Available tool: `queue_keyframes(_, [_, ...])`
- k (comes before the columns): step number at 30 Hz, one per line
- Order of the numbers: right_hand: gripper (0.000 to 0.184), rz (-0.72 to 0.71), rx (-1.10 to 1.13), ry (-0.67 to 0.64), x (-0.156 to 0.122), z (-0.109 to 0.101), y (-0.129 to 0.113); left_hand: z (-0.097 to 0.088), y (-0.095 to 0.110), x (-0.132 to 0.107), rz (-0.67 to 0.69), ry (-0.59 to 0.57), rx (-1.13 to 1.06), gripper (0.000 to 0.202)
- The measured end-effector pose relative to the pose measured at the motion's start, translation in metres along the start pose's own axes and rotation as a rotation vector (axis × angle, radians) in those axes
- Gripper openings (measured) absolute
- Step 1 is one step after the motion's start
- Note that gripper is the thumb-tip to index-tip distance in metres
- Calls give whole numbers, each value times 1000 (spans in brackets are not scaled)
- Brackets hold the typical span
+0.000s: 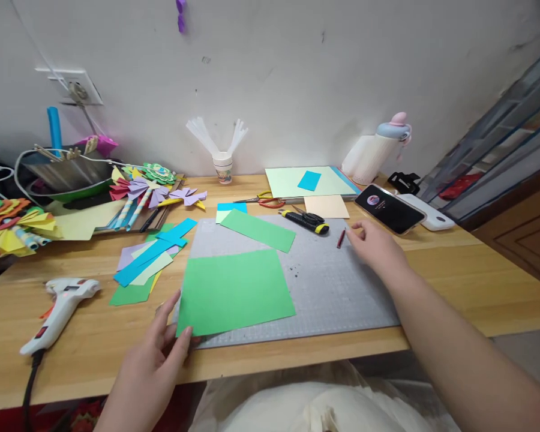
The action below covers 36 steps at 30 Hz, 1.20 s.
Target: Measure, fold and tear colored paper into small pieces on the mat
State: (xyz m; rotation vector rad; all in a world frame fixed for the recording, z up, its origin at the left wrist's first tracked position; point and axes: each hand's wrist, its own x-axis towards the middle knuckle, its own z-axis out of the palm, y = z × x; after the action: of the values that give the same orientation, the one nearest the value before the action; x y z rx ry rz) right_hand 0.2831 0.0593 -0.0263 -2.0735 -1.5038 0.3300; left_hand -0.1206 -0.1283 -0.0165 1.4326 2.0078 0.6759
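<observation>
A large green paper sheet [236,294] covers the left part of the grey cutting mat [342,294]. At its lower left corner my left hand [150,357] has the thumb over the paper and the fingers along the edge. My right hand [378,246] is near the mat's upper right corner, fingers curled together. Its fingertips meet the upper end of a short dark red pencil [341,239]. A narrower green strip [258,229] is above the sheet. Beside that strip sit a black-and-yellow utility knife [303,222] and small dark scissors [314,217].
A white glue gun [65,309] rests at left near paper scraps [148,258]. Paper flowers [139,192] and a metal pot [65,177] stand behind. Along the back are a paper cup [222,168], orange-handled scissors [270,198], a bottle [380,153] and a phone [389,209].
</observation>
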Motion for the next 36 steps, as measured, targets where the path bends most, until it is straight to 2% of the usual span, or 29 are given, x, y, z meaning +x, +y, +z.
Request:
queue_keyframes(4, [23, 63, -58, -47, 9, 20, -3, -2, 1, 4, 15, 55, 65, 71])
queue_keyframes(7, [18, 74, -31, -37, 11, 29, -7, 0, -5, 6, 57, 66, 77, 47])
queue_keyframes(9, [13, 66, 32, -36, 11, 30, -5, 1, -10, 5, 99, 64, 80, 34])
queue_keyframes(11, [9, 61, 137, -46, 10, 26, -1, 2, -14, 4, 134, 73, 83, 30])
queue_keyframes(13, [13, 67, 289, -61, 5, 19, 5, 3, -19, 4, 173, 83, 87, 29])
queue_keyframes(17, [33, 47, 650, -157, -26, 9, 6, 3, -26, 4, 318, 66, 104, 26])
queue_keyframes(21, [27, -50, 981, -212, -88, 15, -19, 1, -30, 4, 435, 54, 118, 23])
queue_keyframes(22, [22, -103, 969, -253, -104, 18, -28, 1, -30, 3, 449, 51, 118, 22])
queue_keyframes(23, [17, -188, 895, -347, -120, 20, -37, 1, -30, 3, 460, 45, 118, 21])
queue_keyframes(25, [6, -483, 638, -569, -144, 24, -57, 0, -28, 2, 472, 31, 116, 21])
queue_keyframes(27, [23, -800, 372, -781, -158, 26, -76, 0, -26, 1, 478, 25, 112, 21])
queue_keyframes(29, [35, -1011, 178, -884, -164, 30, -91, -1, -24, 2, 481, 15, 103, 22])
queue_keyframes(32, [39, -1115, 0, -924, -164, 39, -101, -3, -23, 3, 483, -17, 83, 23])
queue_keyframes(36, [29, -1178, -102, -831, -168, 53, -90, -2, -25, 3, 476, -19, 91, 22])
